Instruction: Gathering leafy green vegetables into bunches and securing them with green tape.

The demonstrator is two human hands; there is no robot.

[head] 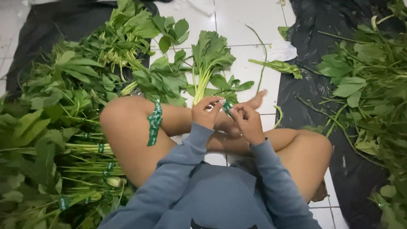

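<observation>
Presently both hands, left hand (206, 112) and right hand (247, 122), are pinching a thin green printed tie strip (227, 106) above the crossed legs; it looks light, limp, best gripped near its ends.

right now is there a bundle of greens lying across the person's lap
No: the lap is bare, both hands pinch a green tie strip, and the bundle of greens lies on the floor tiles ahead.

Short green tie strip (227, 106), pinched between both hands (228, 116)
</observation>
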